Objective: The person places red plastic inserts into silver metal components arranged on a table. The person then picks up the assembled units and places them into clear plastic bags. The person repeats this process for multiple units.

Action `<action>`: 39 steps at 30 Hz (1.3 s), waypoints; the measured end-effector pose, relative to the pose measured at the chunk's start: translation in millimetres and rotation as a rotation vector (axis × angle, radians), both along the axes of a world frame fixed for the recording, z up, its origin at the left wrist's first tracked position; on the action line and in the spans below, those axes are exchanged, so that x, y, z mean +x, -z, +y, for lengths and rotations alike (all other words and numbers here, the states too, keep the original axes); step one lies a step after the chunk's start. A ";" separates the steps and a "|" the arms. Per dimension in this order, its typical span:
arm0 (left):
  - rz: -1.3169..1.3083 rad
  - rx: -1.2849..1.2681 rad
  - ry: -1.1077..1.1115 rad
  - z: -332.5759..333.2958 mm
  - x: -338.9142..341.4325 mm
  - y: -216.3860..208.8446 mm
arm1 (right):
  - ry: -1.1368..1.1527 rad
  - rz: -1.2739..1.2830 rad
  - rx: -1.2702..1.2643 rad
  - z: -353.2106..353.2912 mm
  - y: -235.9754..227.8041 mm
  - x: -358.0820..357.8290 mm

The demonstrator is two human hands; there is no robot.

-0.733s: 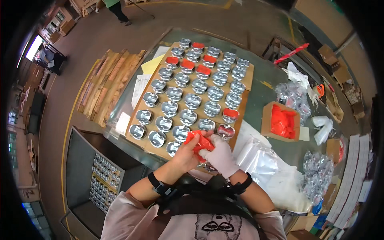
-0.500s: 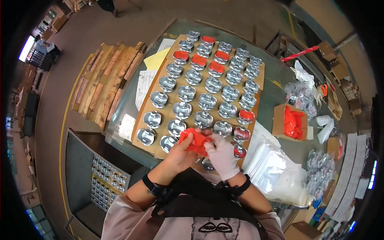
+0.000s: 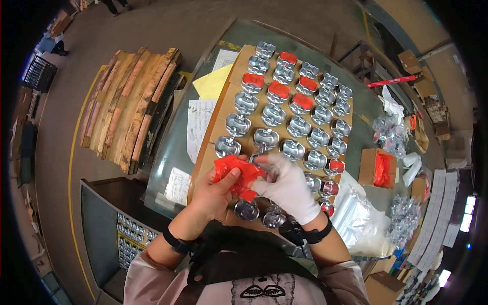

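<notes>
Rows of silvery metal pistons [image 3: 273,115] stand on a brown cardboard sheet [image 3: 223,109]. Red plastic pieces [image 3: 279,90] lie on several of them. Over the near rows, my bare left hand [image 3: 213,190] is closed on a bunch of thin red plastic sheets [image 3: 239,175], its thumb pressed on top. My right hand [image 3: 287,185], in a white glove, meets the bunch from the right with fingers bent at its edge. Exactly what the gloved fingertips pinch is partly hidden. Both hands cover some pistons.
The cardboard lies on a green table [image 3: 168,152]. To the right are a box of red plastic [image 3: 362,170], clear plastic bags [image 3: 351,218] and wrapped parts [image 3: 404,213]. Papers [image 3: 199,124] lie left; a wooden pallet [image 3: 129,107] and a grey bin [image 3: 99,213] stand beyond.
The view has shifted, so the table appears farther right. The red sheets are spread wider in my left hand. My right hand has shifted its fingers along the bunch.
</notes>
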State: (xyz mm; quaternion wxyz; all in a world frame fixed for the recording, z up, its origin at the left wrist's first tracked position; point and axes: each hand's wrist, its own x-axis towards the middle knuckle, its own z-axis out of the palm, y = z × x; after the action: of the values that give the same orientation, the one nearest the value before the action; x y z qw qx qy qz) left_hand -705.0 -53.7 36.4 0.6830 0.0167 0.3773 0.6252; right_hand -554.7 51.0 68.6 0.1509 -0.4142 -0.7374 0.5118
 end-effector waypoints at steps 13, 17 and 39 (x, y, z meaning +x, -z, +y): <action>-0.063 -0.102 -0.062 48.7 -81.4 22.1 | 0.270 0.084 0.402 278.7 7.5 -88.3; -0.171 -0.104 -0.070 59.7 -98.9 32.9 | 0.059 -0.452 0.566 365.4 50.0 -147.2; 0.090 -0.081 0.606 72.4 -25.6 42.5 | 0.133 -0.185 -0.118 21.3 36.0 -5.3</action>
State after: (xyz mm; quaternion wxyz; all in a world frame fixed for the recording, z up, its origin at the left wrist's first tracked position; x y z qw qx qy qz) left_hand -730.6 18.7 -6.1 0.8209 0.1291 0.4097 0.3762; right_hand -560.0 72.3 32.6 0.0914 -0.5156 -0.6877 0.5028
